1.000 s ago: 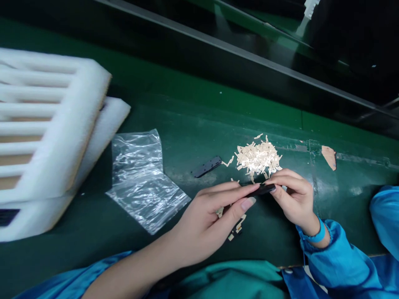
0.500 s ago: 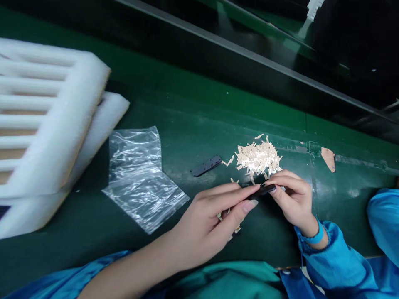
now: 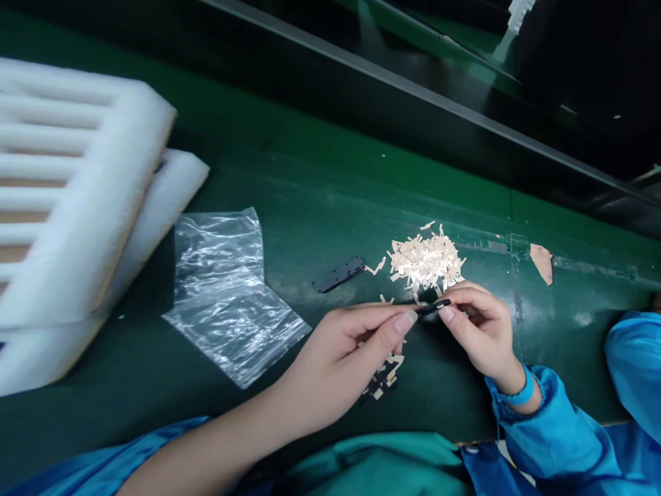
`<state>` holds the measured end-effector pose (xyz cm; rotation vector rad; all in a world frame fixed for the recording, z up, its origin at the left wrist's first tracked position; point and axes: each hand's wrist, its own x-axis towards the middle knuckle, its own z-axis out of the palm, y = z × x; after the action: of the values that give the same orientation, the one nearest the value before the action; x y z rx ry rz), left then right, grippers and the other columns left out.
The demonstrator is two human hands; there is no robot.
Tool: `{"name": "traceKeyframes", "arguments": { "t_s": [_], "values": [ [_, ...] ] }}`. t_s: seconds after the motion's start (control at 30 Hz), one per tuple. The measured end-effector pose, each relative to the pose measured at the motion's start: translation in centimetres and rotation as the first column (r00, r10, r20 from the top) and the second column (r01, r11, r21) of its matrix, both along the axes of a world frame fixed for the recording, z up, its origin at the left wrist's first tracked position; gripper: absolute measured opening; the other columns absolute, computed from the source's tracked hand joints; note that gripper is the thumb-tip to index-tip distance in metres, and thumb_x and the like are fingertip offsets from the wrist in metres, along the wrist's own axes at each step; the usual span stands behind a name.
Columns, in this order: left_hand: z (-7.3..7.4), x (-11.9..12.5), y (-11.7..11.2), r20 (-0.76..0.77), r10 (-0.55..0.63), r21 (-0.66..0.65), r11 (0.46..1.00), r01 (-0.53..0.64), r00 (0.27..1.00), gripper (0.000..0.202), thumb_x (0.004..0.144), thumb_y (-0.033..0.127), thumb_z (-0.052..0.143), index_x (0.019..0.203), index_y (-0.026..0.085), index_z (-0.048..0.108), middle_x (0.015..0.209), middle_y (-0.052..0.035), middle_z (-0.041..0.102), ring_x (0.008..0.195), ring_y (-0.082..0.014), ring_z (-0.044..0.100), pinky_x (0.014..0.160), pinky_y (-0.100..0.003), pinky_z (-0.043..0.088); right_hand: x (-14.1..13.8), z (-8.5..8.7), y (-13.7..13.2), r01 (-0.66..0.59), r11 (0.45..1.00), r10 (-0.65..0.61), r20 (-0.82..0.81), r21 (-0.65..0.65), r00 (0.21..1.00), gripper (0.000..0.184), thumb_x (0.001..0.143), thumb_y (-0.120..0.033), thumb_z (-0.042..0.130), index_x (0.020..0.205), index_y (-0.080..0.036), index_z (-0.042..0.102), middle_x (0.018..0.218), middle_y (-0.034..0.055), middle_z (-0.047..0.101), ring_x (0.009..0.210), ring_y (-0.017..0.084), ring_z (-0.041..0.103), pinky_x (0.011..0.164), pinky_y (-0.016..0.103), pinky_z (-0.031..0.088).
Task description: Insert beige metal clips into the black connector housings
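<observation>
Between my two hands is a small, flat black part [image 3: 429,309] with a pale piece on its right end. My left hand [image 3: 351,351] pinches its left end between thumb and fingers. At the other end, thumb and index finger of my right hand [image 3: 480,324] grip it near the pale piece. Just beyond lies a heap of small cream-coloured strips [image 3: 426,262]. Partly hidden under my left hand is a cluster of black and cream pieces [image 3: 385,379]. A longer dark plate with small holes [image 3: 339,275] rests left of the heap.
A clear plastic bag [image 3: 232,296] lies flat on the green table [image 3: 320,186]. White slotted foam trays [image 3: 118,172] are stacked at the left. A torn brown scrap [image 3: 542,264] sits to the right. At the right edge shows another person's blue sleeve [image 3: 635,372].
The black part has turned in my fingers, so its pale piece now shows. My left hand has shifted slightly left, uncovering more of the black and cream cluster.
</observation>
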<state>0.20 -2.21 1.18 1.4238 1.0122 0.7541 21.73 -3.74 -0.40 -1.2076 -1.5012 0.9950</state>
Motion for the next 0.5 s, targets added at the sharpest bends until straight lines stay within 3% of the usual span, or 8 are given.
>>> {"name": "traceKeyframes", "arguments": {
  "t_s": [0.2, 0.3, 0.37, 0.43, 0.5],
  "values": [
    [-0.7, 0.1, 0.3, 0.034, -0.061, -0.300, 0.952, 0.068, 0.998, 0.055, 0.099, 0.058, 0.053, 0.062, 0.019, 0.057, 0.050, 0.0039, 0.049, 0.044, -0.0100, 0.044, 0.043, -0.020, 0.035, -0.3, 0.0, 0.0, 0.026, 0.999, -0.026, -0.004, -0.046, 1.000, 0.004, 0.088, -0.017, 0.074, 0.087, -0.021, 0.076, 0.077, 0.0016, 0.067, 0.062, 0.014, 0.056, 0.057, 0.027, 0.046],
    [-0.8, 0.2, 0.4, 0.003, -0.089, -0.353, 0.932, 0.085, 0.996, 0.056, 0.099, 0.061, 0.051, 0.062, 0.019, 0.059, 0.050, 0.0033, 0.050, 0.043, -0.0108, 0.045, 0.044, -0.021, 0.037, -0.1, -0.3, -0.1, 0.030, 0.991, -0.029, 0.008, -0.133, 1.000, 0.006, 0.087, -0.023, 0.076, 0.082, -0.020, 0.074, 0.070, -0.0004, 0.064, 0.057, 0.012, 0.052, 0.052, 0.025, 0.043],
    [-0.9, 0.2, 0.5, -0.061, -0.076, -0.261, 0.964, 0.058, 0.995, 0.051, 0.100, 0.059, 0.051, 0.074, 0.018, 0.069, 0.056, 0.0009, 0.058, 0.048, -0.0131, 0.053, 0.047, -0.022, 0.043, 0.4, -0.3, 0.3, -0.012, 0.976, 0.023, 0.048, -0.216, 0.999, 0.011, 0.086, -0.028, 0.077, 0.079, -0.019, 0.074, 0.068, -0.0005, 0.064, 0.055, 0.012, 0.050, 0.049, 0.024, 0.041],
    [-0.9, -0.1, 0.9, -0.173, -0.002, -0.072, 0.997, -0.011, 0.985, 0.044, 0.100, 0.056, 0.054, 0.105, 0.019, 0.077, 0.079, -0.0040, 0.072, 0.064, -0.0174, 0.064, 0.053, -0.025, 0.049, 1.2, -0.2, 1.3, -0.018, 0.963, 0.044, 0.090, -0.271, 0.995, 0.016, 0.085, -0.032, 0.078, 0.077, -0.019, 0.074, 0.066, -0.0004, 0.064, 0.055, 0.012, 0.051, 0.049, 0.024, 0.041],
    [-0.8, -0.7, 1.5, -0.274, 0.117, 0.126, 0.988, -0.085, 0.955, 0.047, 0.100, 0.053, 0.056, 0.133, 0.021, 0.069, 0.106, -0.0079, 0.075, 0.083, -0.0218, 0.069, 0.058, -0.026, 0.052, 2.4, 0.1, 3.0, 0.090, 0.962, -0.062, 0.112, -0.258, 0.992, 0.020, 0.084, -0.036, 0.079, 0.076, -0.018, 0.074, 0.064, -0.0008, 0.063, 0.054, 0.012, 0.051, 0.050, 0.024, 0.041]
  ]
}}
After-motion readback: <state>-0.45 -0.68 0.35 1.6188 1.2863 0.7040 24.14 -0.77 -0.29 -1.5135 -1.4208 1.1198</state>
